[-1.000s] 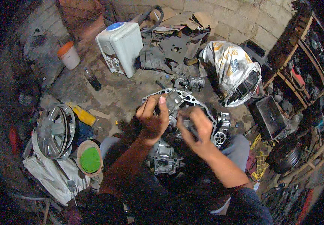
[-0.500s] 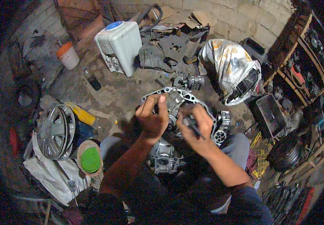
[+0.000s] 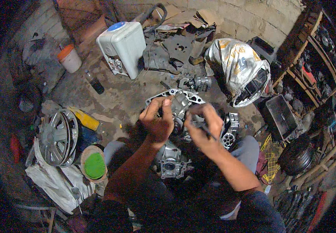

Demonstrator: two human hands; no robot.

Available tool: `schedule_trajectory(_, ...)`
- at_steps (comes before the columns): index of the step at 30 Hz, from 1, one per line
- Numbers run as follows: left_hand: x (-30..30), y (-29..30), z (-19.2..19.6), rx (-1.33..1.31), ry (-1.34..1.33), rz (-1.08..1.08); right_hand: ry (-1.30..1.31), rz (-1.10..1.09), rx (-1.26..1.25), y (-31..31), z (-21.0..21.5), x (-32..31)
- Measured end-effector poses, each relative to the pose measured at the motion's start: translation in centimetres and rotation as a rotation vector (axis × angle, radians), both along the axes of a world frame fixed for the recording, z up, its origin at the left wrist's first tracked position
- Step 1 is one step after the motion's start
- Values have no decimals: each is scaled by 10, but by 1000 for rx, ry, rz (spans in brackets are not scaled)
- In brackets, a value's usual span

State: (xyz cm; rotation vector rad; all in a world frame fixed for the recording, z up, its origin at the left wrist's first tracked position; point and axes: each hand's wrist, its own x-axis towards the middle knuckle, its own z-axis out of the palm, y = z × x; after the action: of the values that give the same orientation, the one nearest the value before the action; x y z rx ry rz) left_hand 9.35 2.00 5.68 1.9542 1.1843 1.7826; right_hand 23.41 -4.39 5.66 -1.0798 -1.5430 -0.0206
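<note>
left hand: fingers curled on metal engine housing | right hand: closed around thin dark tool | housing on floor

Left hand: fingers curled, raised before the chest.
Right hand: fingers pinched together.
Forearms: angled inward, hands near.

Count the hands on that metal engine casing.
2. The left hand rests on the top middle of the metal engine casing, fingers curled over it. The right hand is beside it to the right, pinching a thin dark tool. No other hands show.
</note>
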Motion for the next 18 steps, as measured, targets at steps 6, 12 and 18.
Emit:
schedule_trajectory(6, 0, -3, 6, -25, -34, -16, 20, 51, -34, -1, -1, -4)
schedule_trajectory(12, -1, -5, 4, -32, 46, 34, -4, 25, 62, 1, -8, -5)
schedule_trajectory(18, -2, -4, 4, -14, 75, 66, 19, 57, 50, 1, 6, -3)
